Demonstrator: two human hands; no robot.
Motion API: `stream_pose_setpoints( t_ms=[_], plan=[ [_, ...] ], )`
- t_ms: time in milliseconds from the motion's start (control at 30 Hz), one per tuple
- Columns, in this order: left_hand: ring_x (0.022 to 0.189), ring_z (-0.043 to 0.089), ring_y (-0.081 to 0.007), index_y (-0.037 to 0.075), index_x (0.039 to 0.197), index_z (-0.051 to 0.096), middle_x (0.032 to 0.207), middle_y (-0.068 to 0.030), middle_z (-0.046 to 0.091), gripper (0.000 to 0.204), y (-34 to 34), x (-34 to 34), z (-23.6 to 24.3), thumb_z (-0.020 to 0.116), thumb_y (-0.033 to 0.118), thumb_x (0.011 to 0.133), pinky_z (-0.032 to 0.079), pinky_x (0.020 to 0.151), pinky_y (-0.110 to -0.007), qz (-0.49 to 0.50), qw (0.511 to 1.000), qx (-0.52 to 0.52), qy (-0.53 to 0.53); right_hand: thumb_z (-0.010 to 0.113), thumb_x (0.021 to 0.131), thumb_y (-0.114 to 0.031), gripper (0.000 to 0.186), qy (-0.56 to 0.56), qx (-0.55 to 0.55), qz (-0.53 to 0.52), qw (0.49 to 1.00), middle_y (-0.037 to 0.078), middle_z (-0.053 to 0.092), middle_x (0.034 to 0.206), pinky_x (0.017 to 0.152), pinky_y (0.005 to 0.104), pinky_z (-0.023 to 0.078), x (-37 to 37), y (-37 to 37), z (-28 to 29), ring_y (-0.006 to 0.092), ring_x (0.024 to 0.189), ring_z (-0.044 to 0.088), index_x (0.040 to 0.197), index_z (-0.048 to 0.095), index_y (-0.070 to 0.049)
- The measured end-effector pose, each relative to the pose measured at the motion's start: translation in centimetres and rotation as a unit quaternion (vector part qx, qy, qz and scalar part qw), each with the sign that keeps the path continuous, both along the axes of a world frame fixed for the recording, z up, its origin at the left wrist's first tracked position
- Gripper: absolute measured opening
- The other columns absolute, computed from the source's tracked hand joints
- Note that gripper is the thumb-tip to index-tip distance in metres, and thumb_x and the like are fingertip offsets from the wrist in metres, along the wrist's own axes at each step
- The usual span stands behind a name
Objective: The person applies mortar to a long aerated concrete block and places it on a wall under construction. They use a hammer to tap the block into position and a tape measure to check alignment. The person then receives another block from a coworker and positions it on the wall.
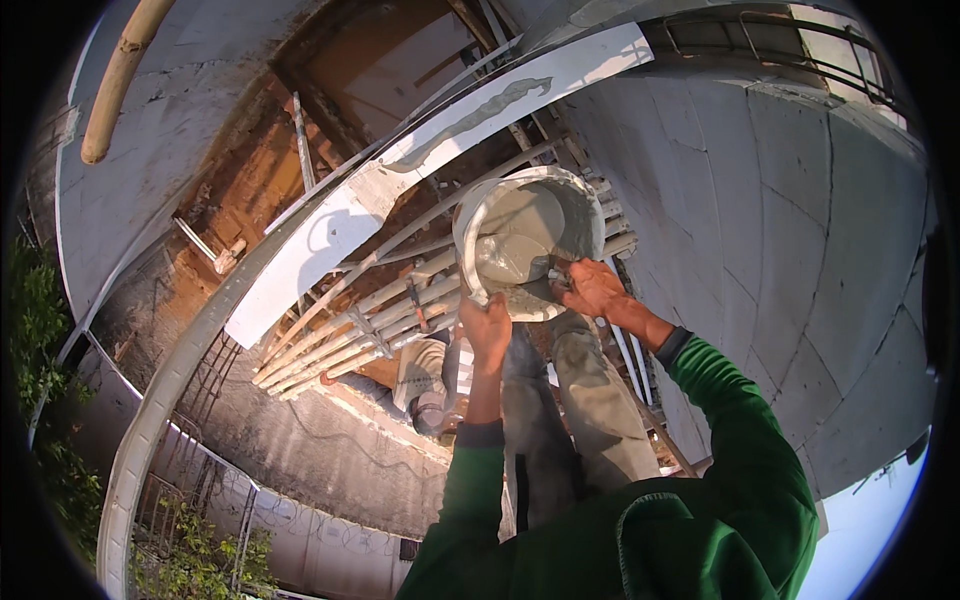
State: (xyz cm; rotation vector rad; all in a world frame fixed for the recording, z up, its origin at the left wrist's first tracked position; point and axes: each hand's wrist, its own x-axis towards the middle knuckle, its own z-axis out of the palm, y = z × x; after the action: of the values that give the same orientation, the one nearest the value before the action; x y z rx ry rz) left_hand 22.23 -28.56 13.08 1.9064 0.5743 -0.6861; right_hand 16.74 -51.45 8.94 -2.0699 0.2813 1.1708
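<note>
A mortar-crusted bucket point(585, 215) is tipped so that its mouth faces me, above my legs. Wet grey mortar point(530, 220) lies inside it, with a thicker lump low in the mouth. My left hand point(486, 330) is closed on the bucket's near-left rim, thumb up. At the near-right side of the mouth, my right hand point(594, 288) has its fingers curled; a small dark piece shows at the fingertips, but what it grips is partly hidden. Beyond the bucket runs a long white strip point(300, 265) with a grey mortar smear point(465, 125) on it.
Several bamboo poles point(370, 310) lie side by side below the bucket, high above the ground. A grey panelled wall point(760, 200) rises on the right. A thick bamboo pole point(115, 90) hangs in at upper left. Dirt, planks and rubble lie below.
</note>
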Motion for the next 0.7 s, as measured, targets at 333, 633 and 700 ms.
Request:
stream_pose_setpoints(
  t_ms=[333, 633, 700],
  plan=[
    [0.106, 0.067, -0.0242, -0.013, 0.133, 0.059, 0.122, -0.0167, 0.071, 0.048, 3.5, -4.1, -5.4, 0.068, -0.001, 0.087, 0.052, 0.096, -0.039, 0.155, 0.983, -0.015, 0.100, 0.069, 0.094, -0.043, 0.061, -0.006, -0.063, -0.058, 0.996, 0.029, 0.076, 0.106, 0.097, 0.0522, 0.057, 9.1, -11.1, 5.5, 0.0454, 0.103, 0.073, 0.144, 0.068, -0.007],
    [0.102, 0.070, -0.0250, -0.009, 0.134, 0.057, 0.123, -0.0149, 0.068, 0.051, 7.6, -4.7, -4.8, 0.068, -0.008, 0.085, 0.057, 0.089, -0.040, 0.216, 0.969, -0.090, 0.084, 0.065, 0.100, -0.034, 0.047, -0.397, -0.266, 0.132, 0.869, 0.018, 0.072, 0.127, 0.092, 0.0483, 0.062, 16.8, -24.2, -9.1, 0.0349, 0.107, 0.074, 0.140, 0.062, -0.009],
    [0.109, 0.068, -0.0253, -0.009, 0.138, 0.052, 0.129, -0.0174, 0.066, 0.054, 7.1, -3.9, -2.7, 0.068, -0.006, 0.087, 0.056, 0.095, -0.039, 0.210, 0.968, -0.041, 0.133, 0.066, 0.099, -0.030, 0.040, -0.350, -0.323, 0.189, 0.859, 0.016, 0.071, 0.124, 0.089, 0.0472, 0.062, 19.1, -26.6, -10.1, 0.0329, 0.106, 0.075, 0.133, 0.063, -0.009]
  ],
)
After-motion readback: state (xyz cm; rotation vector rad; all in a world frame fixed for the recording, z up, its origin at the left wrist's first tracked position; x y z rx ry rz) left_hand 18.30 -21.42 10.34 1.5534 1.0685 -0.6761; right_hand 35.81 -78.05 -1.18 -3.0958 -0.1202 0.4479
